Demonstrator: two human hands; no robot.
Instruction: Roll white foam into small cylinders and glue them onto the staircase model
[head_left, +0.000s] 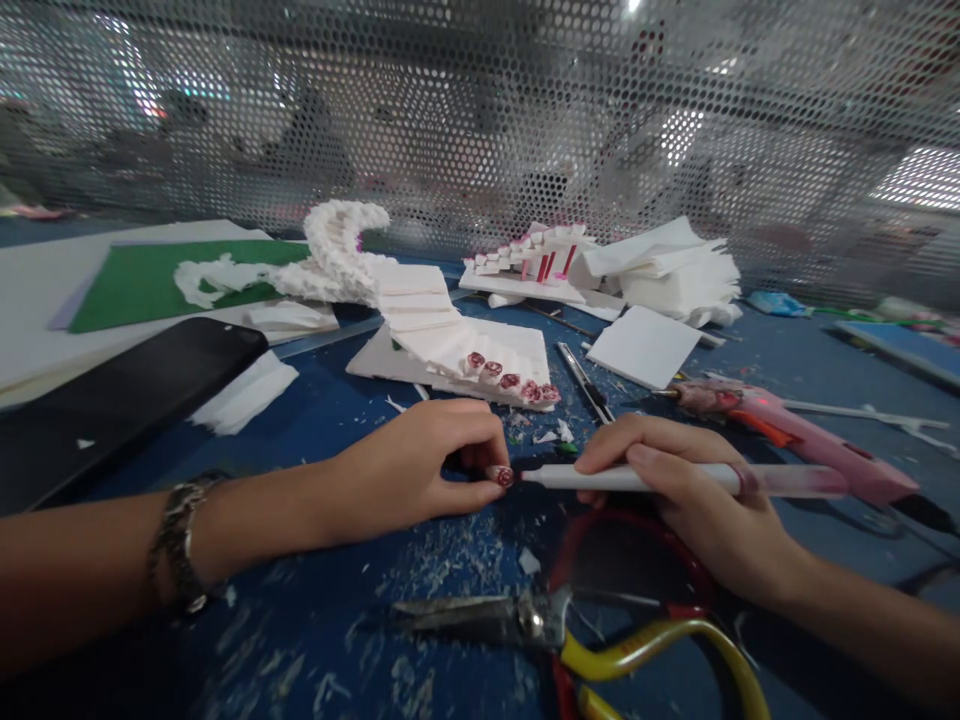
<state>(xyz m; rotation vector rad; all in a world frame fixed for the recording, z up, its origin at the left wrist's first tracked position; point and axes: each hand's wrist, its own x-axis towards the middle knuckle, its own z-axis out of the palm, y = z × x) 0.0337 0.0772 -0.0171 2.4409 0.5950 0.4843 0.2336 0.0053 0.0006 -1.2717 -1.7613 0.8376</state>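
Observation:
Between the thumb and fingers of my left hand [427,460] is a small white roll [501,476] with dark red marks on its end. My right hand [682,490] grips a white marker [622,478], its tip touching or very close to the roll. Behind my left hand stands a white stepped model [442,325] on a white board. Several similar rolls with red-marked ends [510,383] sit in a row along its lower edge.
Scissors [517,618] with yellow and red handles lie in front. A pink glue gun [817,440] and a cutter knife [585,382] are at the right. A black phone [135,400] and green sheet [157,275] lie left. Behind stand another white model [525,265] and a perforated metal screen [480,130].

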